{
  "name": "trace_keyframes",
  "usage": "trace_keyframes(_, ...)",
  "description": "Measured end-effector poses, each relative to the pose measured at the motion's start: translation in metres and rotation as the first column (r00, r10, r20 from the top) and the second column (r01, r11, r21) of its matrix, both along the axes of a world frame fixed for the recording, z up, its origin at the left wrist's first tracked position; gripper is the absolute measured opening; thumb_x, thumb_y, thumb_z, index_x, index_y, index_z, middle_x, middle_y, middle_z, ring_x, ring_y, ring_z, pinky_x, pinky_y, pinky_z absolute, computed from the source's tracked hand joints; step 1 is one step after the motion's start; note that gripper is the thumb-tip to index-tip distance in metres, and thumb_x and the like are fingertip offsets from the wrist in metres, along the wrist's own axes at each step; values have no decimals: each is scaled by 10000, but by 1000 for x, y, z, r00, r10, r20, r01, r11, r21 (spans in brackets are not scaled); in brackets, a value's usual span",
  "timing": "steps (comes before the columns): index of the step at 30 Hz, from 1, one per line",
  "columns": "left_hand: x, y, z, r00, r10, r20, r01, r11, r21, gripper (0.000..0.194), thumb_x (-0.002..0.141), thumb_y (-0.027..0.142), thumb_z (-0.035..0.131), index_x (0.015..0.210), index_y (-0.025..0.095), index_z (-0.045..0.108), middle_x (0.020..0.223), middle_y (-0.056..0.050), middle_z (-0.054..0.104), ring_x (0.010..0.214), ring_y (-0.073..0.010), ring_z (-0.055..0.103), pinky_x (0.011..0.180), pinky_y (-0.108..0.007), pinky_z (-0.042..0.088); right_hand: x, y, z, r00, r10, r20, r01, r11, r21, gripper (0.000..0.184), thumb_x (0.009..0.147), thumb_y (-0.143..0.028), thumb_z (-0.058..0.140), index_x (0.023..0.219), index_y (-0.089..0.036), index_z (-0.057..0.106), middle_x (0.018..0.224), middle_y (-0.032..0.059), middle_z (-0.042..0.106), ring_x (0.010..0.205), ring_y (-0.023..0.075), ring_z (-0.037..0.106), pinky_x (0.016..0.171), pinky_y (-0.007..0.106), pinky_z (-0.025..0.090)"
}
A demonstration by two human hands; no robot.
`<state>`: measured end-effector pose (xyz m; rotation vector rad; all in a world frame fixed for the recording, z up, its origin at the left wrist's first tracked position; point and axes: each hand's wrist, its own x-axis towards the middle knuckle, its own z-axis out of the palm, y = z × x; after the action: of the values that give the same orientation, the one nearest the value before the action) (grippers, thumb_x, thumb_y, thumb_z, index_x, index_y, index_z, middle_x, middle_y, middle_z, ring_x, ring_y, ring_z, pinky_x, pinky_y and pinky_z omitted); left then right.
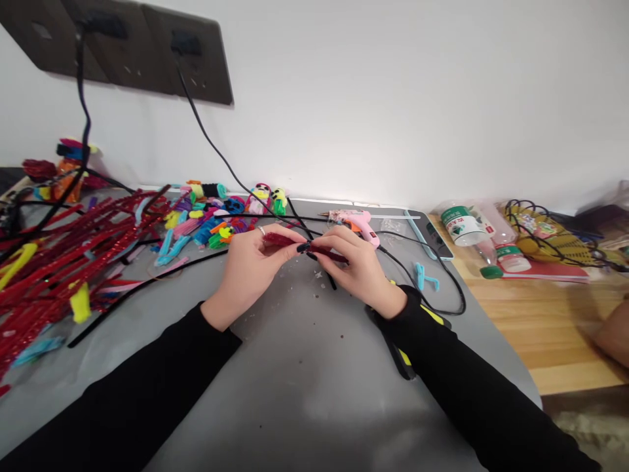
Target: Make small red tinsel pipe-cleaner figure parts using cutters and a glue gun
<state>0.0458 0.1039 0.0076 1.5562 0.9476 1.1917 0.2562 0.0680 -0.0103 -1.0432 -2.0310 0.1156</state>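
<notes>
My left hand [251, 265] and my right hand [362, 270] meet over the middle of the grey mat, fingertips pinched together. Between them is a dark red pipe cleaner piece [281, 240], one part showing at the left fingers and another under the right ones. Something small and black sits at the fingertips where the hands meet; its exact shape is hidden. A thin black pipe cleaner [331, 280] sticks out below the fingers. Just behind my right hand lies a pink glue gun [361, 224]. Black-and-yellow handled pliers or cutters [403, 359] are partly covered by my right wrist.
Red glittery pipe cleaners [88, 262] spread across the left. Colourful pipe cleaner figures and scraps [211, 219] line the back. Black cords run from the wall sockets [181, 59] over the mat. Plastic bottles [462, 225] and a yellow bag [550, 242] occupy the wooden table [521, 328].
</notes>
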Motion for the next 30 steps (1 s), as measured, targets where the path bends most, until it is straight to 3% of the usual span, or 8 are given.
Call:
trace_keyframes(8, 0, 0, 0, 1000, 2, -21, -2, 1000, -3, 33, 766, 283, 819, 756, 258, 838, 764, -32, 808, 711, -211, 748, 751, -311, 643, 0, -3, 3, 997, 18, -80, -25, 995, -92, 159, 1077, -229, 584, 1112, -216, 739, 1014, 85, 748, 893, 187, 707, 722, 314, 602)
trace_keyframes(13, 0, 1, -1, 1000, -4, -11, 3, 1000, -12, 79, 760, 323, 852, 770, 246, 838, 788, -45, 813, 722, -218, 756, 741, -322, 642, 0, -2, 2, 998, 13, -56, -17, 998, -58, 168, 1080, -213, 564, 1099, -217, 731, 964, 73, 744, 866, 189, 697, 738, 329, 589)
trace_keyframes(23, 0, -1, -3, 999, -39, 20, 40, 998, -49, 204, 772, 298, 863, 963, 228, 872, 1075, -82, 864, 1007, -266, 805, 928, -336, 658, -1, 0, 2, 998, -8, -68, 9, 1000, 3, 138, 1055, -154, 547, 1033, -222, 665, 932, 51, 709, 835, 174, 650, 708, 310, 539)
trace_keyframes(30, 2, -3, -3, 999, -29, -25, 29, 999, -28, 153, 828, 364, 850, 910, 239, 883, 950, -69, 861, 905, -255, 808, 841, -313, 657, 0, 0, 3, 997, -8, -70, 6, 1000, -19, 125, 1059, -178, 553, 1035, -224, 666, 940, 49, 712, 850, 180, 660, 763, 338, 557)
